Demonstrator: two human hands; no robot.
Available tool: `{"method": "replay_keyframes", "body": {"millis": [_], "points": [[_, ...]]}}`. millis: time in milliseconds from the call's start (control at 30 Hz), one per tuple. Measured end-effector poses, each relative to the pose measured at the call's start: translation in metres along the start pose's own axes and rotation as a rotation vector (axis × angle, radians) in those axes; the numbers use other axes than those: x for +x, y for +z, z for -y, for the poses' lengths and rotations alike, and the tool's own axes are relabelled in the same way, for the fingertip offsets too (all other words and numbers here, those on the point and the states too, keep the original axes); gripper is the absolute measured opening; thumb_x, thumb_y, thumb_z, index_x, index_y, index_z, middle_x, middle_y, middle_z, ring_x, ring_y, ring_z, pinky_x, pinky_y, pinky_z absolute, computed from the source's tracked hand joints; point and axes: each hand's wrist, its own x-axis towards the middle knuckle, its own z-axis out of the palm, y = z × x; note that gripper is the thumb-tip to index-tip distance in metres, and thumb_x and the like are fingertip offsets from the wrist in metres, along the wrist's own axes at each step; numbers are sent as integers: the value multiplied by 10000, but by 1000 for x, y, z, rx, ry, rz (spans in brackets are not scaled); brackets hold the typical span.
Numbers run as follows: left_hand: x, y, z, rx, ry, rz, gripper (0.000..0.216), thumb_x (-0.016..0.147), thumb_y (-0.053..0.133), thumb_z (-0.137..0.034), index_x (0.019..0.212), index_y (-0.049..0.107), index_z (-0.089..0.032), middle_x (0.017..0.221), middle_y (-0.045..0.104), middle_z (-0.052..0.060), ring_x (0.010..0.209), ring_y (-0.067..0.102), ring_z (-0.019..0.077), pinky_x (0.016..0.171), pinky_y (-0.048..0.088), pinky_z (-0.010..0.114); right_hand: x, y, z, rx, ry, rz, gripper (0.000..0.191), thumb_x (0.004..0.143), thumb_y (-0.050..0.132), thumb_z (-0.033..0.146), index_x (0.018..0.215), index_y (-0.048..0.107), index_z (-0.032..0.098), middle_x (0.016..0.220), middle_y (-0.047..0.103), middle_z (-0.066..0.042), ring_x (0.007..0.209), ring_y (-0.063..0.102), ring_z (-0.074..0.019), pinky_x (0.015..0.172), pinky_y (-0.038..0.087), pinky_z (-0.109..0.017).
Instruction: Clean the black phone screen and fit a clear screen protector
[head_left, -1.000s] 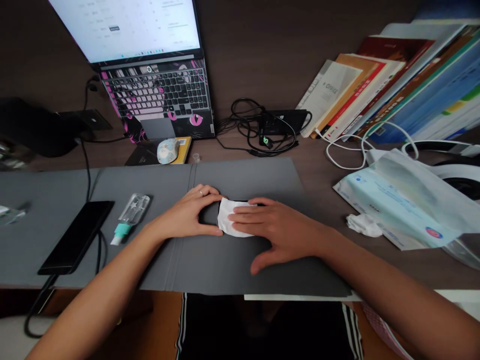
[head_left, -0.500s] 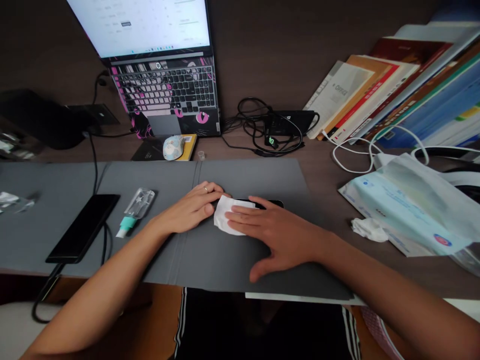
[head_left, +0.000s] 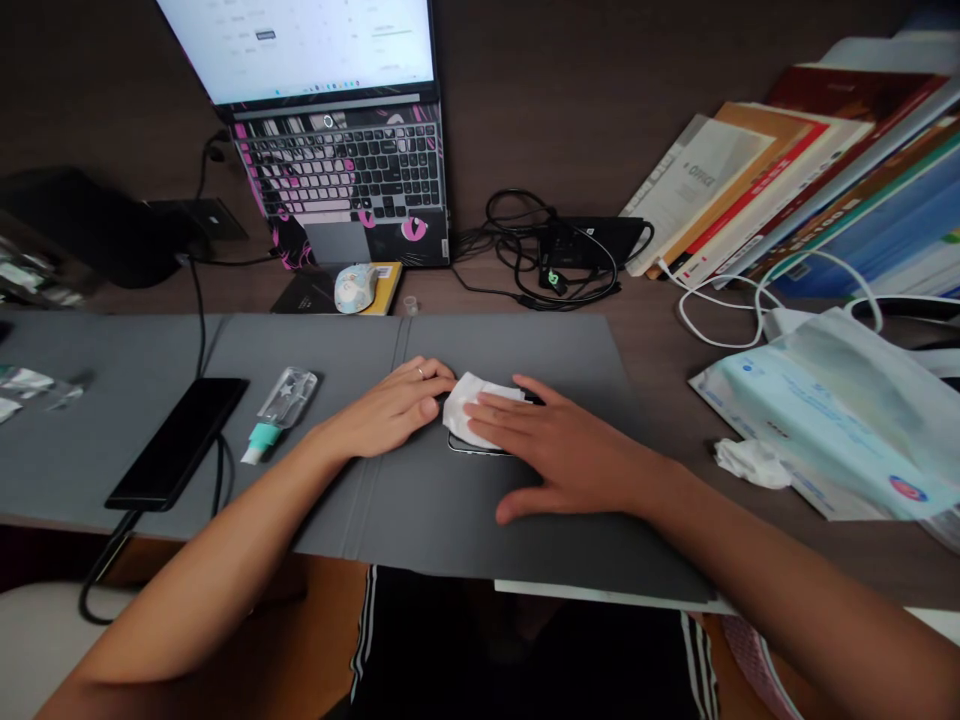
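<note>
A dark phone [head_left: 474,447] lies on the grey desk mat [head_left: 525,350], mostly covered by a white wipe [head_left: 466,402]. My right hand [head_left: 559,450] lies flat on the wipe, fingers stretched out and pressing it down, thumb spread toward me. My left hand [head_left: 390,410], with a ring on one finger, curls against the phone's left end and touches the wipe's edge. Only a thin strip of the phone's near edge shows.
A second black phone [head_left: 176,442] with a cable and a small spray bottle [head_left: 279,410] lie on the mat's left. Behind are an open laptop [head_left: 345,170], a mouse [head_left: 354,287] and tangled cables [head_left: 547,260]. Books [head_left: 787,180], a plastic packet [head_left: 825,420] and a crumpled tissue [head_left: 750,462] sit right.
My right hand slid the wipe toward my left hand, covering the dark end of the phone that showed before. My left hand stayed on the phone's end.
</note>
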Motion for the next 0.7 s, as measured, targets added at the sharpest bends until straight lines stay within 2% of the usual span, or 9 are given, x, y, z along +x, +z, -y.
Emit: {"method": "replay_keyframes", "body": {"millis": [67, 200, 367, 500, 633, 700], "points": [[0, 0, -1, 1, -6, 3, 826, 972, 51, -754, 1351, 586, -251, 1178, 584, 91, 1065, 528, 240, 1097, 319, 438, 0, 0, 0, 15, -35, 26, 839, 940, 549, 673, 1563, 352, 147, 1568, 450, -157, 1486, 368, -303, 1246, 125, -568], [1, 0, -3, -3, 20, -10, 803, 990, 70, -733, 1318, 609, -236, 1154, 591, 97, 1067, 524, 244, 1038, 359, 422, 0, 0, 0, -22, 48, -8, 759, 975, 520, 634, 1548, 380, 157, 1570, 438, -172, 1478, 383, -308, 1230, 146, -598], [1, 1, -2, 15, -3, -3, 832, 978, 52, -743, 1239, 638, -213, 1159, 586, 101, 1050, 526, 242, 1040, 362, 439, 1, 1, 0, 11, -23, 35, 838, 944, 555, 656, 1572, 335, 147, 1584, 419, -171, 1492, 357, -313, 1237, 150, -580], [2, 1, -1, 1, 13, -2, 807, 987, 71, -736, 1296, 628, -241, 1154, 590, 96, 1070, 521, 246, 1018, 383, 426, 1, 4, 1, -23, 20, 13, 829, 971, 493, 665, 1583, 302, 139, 1621, 341, -183, 1511, 315, -314, 1243, 97, -589], [2, 2, 1, -13, -6, -13, 793, 992, 95, -736, 1332, 617, -245, 1182, 581, 100, 1089, 524, 254, 1019, 382, 434, 1, 7, 5, -4, -74, 40, 826, 981, 466, 672, 1574, 305, 121, 1605, 390, -156, 1523, 292, -272, 1264, 38, -523], [2, 2, 1, -15, -6, -9, 788, 995, 95, -731, 1325, 621, -245, 1178, 582, 98, 1091, 530, 255, 1030, 368, 443, 2, 8, 7, -20, -36, 19, 798, 986, 453, 673, 1558, 337, 130, 1593, 410, -161, 1514, 314, -272, 1263, 48, -522]]}}
